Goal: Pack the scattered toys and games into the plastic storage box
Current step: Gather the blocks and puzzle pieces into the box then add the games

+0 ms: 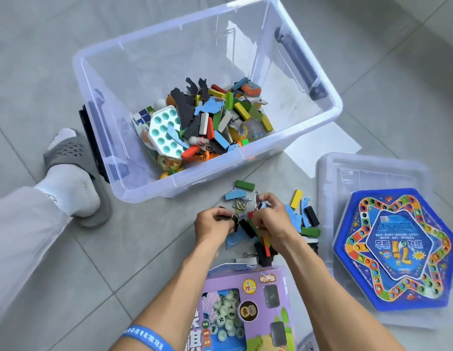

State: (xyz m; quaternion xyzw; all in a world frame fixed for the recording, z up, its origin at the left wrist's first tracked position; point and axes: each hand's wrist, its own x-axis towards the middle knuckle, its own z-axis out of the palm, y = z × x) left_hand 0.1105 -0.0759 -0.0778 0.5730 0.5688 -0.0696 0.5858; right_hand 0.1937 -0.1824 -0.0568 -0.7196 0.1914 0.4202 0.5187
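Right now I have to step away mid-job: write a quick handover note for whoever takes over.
Left hand: gripping small dark pieces from the floor pile.
Right hand: gripping pieces too, with a metal ring puzzle beside it.
Storage box: open, already holds many blocks and a white pop toy.
Left to pack: the floor pile, the purple chess box and the blue hexagonal board game, which lies on the clear lid.

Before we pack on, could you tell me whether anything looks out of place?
The blue hexagonal game board lies on the clear plastic lid, so the clear plastic storage box cannot be closed yet.
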